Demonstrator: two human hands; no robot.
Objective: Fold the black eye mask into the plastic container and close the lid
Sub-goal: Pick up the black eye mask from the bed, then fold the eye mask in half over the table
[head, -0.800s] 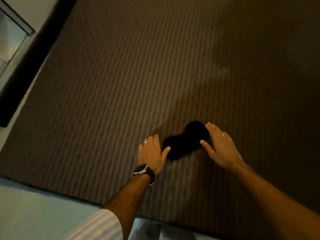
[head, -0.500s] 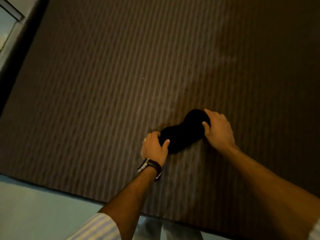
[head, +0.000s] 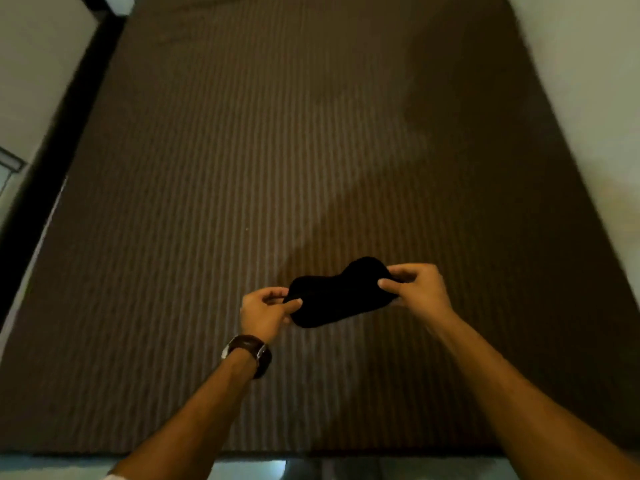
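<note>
The black eye mask (head: 337, 297) hangs stretched out between my two hands, just above the brown striped bed cover. My left hand (head: 265, 313), with a brown watch on its wrist, pinches the mask's left end between thumb and fingers. My right hand (head: 417, 289) pinches the right end the same way. The mask is unfolded, its right lobe a little higher than the left. No plastic container or lid shows in the head view.
The brown striped bed cover (head: 277, 150) fills most of the view. Pale walls rise at the far left (head: 31, 64) and far right (head: 588, 81). A dark bed frame edge (head: 52, 161) runs along the left. Light floor (head: 311, 469) shows beyond the bed's near edge.
Both hands closed on the ends of the mask and raised it off the bed cover. The view swung so the whole bed and both walls show.
</note>
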